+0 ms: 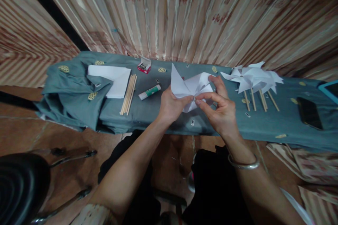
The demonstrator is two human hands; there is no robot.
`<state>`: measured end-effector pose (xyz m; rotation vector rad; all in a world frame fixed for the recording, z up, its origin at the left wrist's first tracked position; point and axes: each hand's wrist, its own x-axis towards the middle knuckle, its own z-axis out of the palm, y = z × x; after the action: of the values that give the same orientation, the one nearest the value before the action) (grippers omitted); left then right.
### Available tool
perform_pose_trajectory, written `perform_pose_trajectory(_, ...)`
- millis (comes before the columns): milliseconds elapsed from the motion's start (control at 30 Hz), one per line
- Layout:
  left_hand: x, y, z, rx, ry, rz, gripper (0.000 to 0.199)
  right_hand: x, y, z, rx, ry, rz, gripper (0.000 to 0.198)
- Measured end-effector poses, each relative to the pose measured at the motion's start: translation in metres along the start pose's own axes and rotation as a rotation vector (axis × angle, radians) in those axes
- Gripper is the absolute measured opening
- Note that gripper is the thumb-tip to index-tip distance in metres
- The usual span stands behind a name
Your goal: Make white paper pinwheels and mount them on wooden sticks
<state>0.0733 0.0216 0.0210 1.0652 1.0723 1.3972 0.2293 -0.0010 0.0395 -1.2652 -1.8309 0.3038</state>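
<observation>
A white paper pinwheel [182, 88] is between my two hands above the cloth-covered table, its curled vanes drawn toward the middle. My left hand [172, 104] grips it from the left, with the thumb pressed near the centre. The thumb and index finger of my right hand [220, 107] pinch at that centre, while its other fingers reach the right-hand vanes. Whatever small piece lies between those fingertips is too small to make out. A glue stick [149, 92] lies just left of my left hand. Farther back stands an opened red box [144, 65] with small metal pieces inside.
Left on the green cloth [148, 117] are wooden sticks [128, 95] and white paper sheets [120, 82]. Pinwheels on sticks [253, 79] lie right, beside a dark phone [309, 113] and a blue-edged device [330, 90]. A curtain [169, 17] hangs behind; a black stool [23, 186] stands lower left.
</observation>
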Motion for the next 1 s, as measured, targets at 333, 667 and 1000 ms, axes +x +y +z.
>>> perform_pose_trajectory(333, -0.0008, 0.0019, 0.0001, 0.012, 0.002, -0.004, 0.050, -0.0014, -0.0003, 0.0014, -0.006, -0.012, 0.014, 0.012)
perform_pose_trajectory(667, -0.0011, 0.0025, -0.0013, 0.048, -0.031, -0.003, 0.049, -0.0018, 0.0016, 0.0044, 0.003, -0.012, 0.041, 0.013)
perform_pose_trajectory(1000, -0.0016, 0.0008, -0.0062, 0.065, -0.077, 0.018, 0.063, -0.0018, 0.0042, 0.0075, 0.061, -0.007, 0.071, 0.013)
